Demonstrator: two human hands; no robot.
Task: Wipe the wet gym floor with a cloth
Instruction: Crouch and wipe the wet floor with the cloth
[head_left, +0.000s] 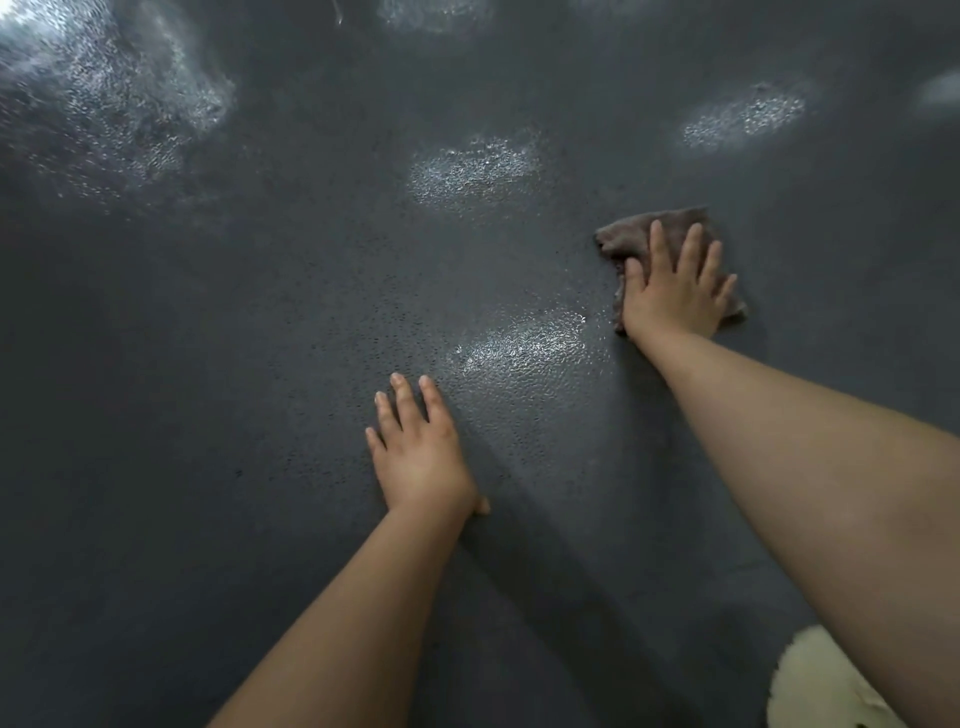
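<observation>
The dark grey textured gym floor (260, 364) fills the view. My right hand (675, 291) presses flat, fingers spread and straight, on a crumpled brown-grey cloth (631, 234) at the right of centre. My left hand (421, 452) rests flat on the bare floor lower down, fingers straight, holding nothing. A shiny wet patch (519, 343) lies between the two hands, just left of the cloth.
More glistening wet patches lie farther away: one at centre (472, 171), one at the right (748, 117), a large one at the top left (104, 104). A pale fluffy object (815, 686) shows at the bottom right under my right forearm.
</observation>
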